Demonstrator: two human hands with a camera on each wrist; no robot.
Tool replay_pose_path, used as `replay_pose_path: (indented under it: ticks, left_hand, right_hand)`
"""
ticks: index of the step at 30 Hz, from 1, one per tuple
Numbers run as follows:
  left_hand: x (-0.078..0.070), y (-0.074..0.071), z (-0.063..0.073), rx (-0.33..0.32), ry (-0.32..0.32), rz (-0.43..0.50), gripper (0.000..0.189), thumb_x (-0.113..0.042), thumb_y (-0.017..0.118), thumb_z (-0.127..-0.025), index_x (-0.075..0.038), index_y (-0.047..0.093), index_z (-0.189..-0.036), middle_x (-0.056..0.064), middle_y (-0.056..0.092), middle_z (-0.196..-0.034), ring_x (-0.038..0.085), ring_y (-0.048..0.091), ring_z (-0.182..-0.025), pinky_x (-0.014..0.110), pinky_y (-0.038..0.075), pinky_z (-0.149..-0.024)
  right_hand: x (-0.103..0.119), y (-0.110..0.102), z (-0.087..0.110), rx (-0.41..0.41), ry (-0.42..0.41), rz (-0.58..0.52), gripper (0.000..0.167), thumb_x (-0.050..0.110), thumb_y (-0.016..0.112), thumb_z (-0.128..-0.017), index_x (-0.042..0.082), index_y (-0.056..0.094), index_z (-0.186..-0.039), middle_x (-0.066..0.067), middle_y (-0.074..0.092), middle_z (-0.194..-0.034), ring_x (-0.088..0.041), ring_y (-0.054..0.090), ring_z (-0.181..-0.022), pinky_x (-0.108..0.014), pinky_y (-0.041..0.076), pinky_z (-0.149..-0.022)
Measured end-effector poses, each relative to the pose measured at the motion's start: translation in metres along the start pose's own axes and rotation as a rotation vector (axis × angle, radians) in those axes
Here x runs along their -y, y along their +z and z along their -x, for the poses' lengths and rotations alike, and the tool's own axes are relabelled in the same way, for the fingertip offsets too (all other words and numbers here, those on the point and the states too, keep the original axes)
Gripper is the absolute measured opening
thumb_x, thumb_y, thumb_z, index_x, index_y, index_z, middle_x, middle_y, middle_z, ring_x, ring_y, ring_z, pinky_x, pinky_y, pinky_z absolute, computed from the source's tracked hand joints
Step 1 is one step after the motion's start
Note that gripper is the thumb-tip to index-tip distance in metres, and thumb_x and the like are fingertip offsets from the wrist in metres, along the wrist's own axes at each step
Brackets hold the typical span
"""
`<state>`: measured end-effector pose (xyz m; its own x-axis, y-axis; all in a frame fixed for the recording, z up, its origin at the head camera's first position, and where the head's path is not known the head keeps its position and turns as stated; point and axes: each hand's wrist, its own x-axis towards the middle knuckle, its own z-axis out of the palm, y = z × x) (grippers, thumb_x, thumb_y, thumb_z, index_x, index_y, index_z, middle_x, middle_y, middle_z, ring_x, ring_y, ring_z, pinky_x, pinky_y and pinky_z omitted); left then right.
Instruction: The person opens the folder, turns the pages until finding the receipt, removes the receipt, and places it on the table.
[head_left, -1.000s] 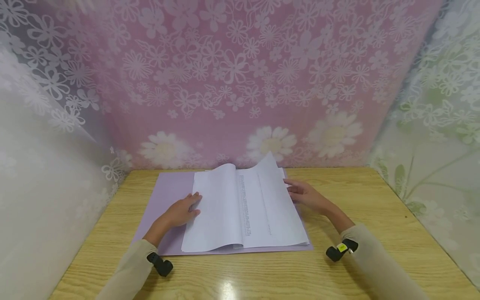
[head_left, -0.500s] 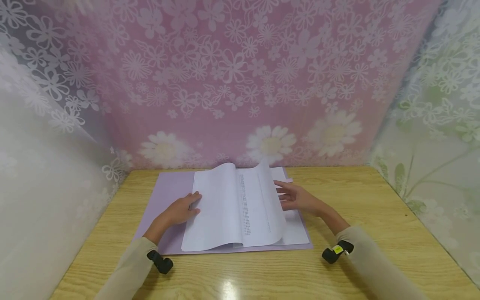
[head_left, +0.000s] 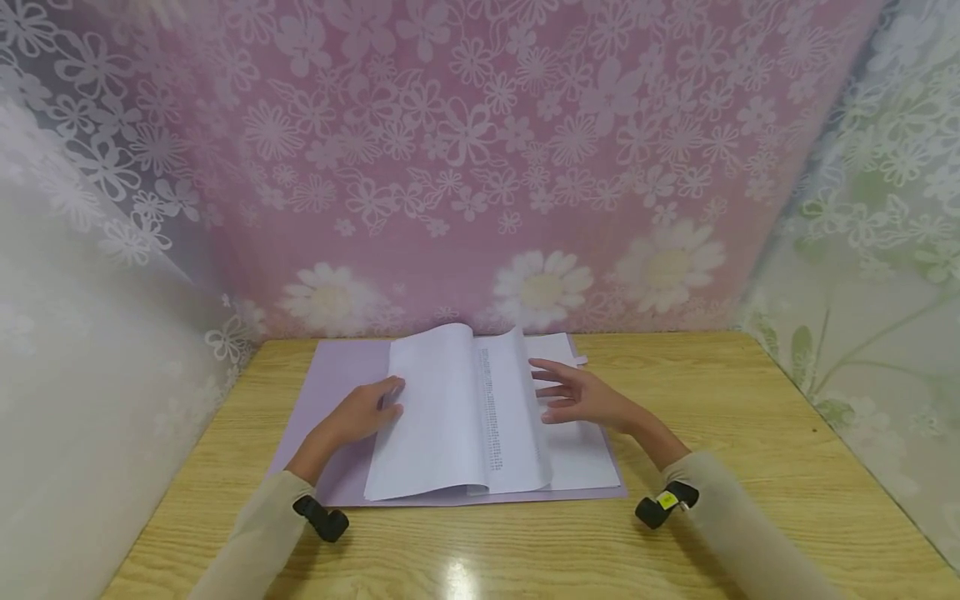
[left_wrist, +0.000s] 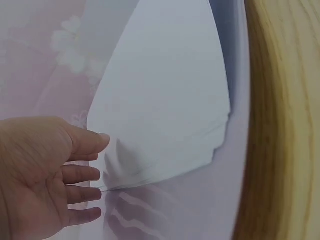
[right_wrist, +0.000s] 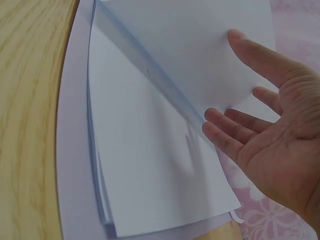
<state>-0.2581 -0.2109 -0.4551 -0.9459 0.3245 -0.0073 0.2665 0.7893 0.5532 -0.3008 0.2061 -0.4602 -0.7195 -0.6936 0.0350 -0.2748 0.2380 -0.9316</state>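
A lilac folder (head_left: 341, 367) lies spread on the table, full of white paper sheets. My left hand (head_left: 365, 410) is at the left edge of the turned pages (head_left: 427, 417), thumb and fingers apart and loosely bent; in the left wrist view its fingertips (left_wrist: 92, 194) meet the edge of the sheets. To the right, a printed page (head_left: 504, 408) stands up from the stack and curves leftward. Behind it my right hand (head_left: 588, 400) spreads its fingers, with the fingertips (right_wrist: 212, 116) against the raised page in the right wrist view. Under it lie the remaining sheets (head_left: 585, 458).
The folder rests on a wood-grain table (head_left: 480, 554). A small lilac tab (head_left: 581, 361) sticks out at its right edge. A pink flowered curtain (head_left: 465, 192) hangs just behind, with pale flowered sheeting at both sides.
My right hand has moved left, taking the page's right edge up and over toward the middle and baring the sheets beneath. The left hand has hardly moved.
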Motion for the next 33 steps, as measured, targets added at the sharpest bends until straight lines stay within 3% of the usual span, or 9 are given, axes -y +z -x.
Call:
replay_pose_path:
  ticks: [6, 13, 23, 29, 33]
  left_hand:
    - [-0.018, -0.002, -0.005, -0.078, 0.043, 0.137, 0.055, -0.021, 0.059, -0.104, -0.001, 0.044, -0.153, 0.024, 0.045, -0.157, 0.046, 0.045, -0.143, 0.059, 0.040, -0.116]
    - [-0.047, 0.000, -0.014, -0.050, 0.058, 0.461, 0.060, -0.025, 0.053, -0.107, 0.001, 0.033, -0.157, 0.022, 0.040, -0.161, 0.038, 0.040, -0.149, 0.052, 0.035, -0.121]
    - [-0.080, 0.008, -0.024, 0.010, -0.042, 0.721, 0.064, -0.033, 0.042, -0.111, -0.002, 0.019, -0.162, 0.019, 0.035, -0.164, 0.033, 0.038, -0.150, 0.047, 0.031, -0.124]
    - [-0.081, 0.011, -0.030, -0.029, -0.109, 0.822, 0.073, -0.037, 0.047, -0.109, -0.005, 0.013, -0.164, 0.022, 0.037, -0.162, 0.035, 0.044, -0.147, 0.044, 0.035, -0.122]
    - [-0.077, 0.011, -0.030, -0.060, -0.156, 0.813, 0.077, -0.040, 0.052, -0.106, -0.008, 0.013, -0.164, 0.023, 0.037, -0.161, 0.037, 0.045, -0.146, 0.047, 0.036, -0.121]
  right_hand:
    - [0.003, 0.005, -0.005, 0.007, -0.019, 0.014, 0.088, 0.015, 0.080, -0.089, 0.016, 0.029, -0.162, -0.015, 0.030, -0.167, -0.041, 0.045, -0.144, -0.050, 0.047, -0.112]
    - [0.011, 0.012, -0.010, 0.007, -0.045, 0.055, 0.082, 0.016, 0.080, -0.089, 0.016, 0.036, -0.159, -0.012, 0.032, -0.167, -0.042, 0.047, -0.143, -0.057, 0.044, -0.113]
    - [0.014, 0.020, -0.020, 0.015, -0.014, 0.086, 0.076, 0.017, 0.081, -0.088, 0.020, 0.044, -0.155, -0.010, 0.037, -0.164, -0.041, 0.048, -0.142, -0.058, 0.043, -0.114]
    - [0.017, 0.025, -0.025, 0.033, -0.025, 0.092, 0.074, 0.018, 0.080, -0.089, 0.018, 0.045, -0.154, -0.011, 0.041, -0.162, -0.040, 0.049, -0.142, -0.057, 0.042, -0.115]
    - [0.020, 0.029, -0.027, 0.036, -0.022, 0.094, 0.073, 0.018, 0.080, -0.089, 0.020, 0.047, -0.153, -0.008, 0.042, -0.162, -0.038, 0.050, -0.141, -0.056, 0.043, -0.115]
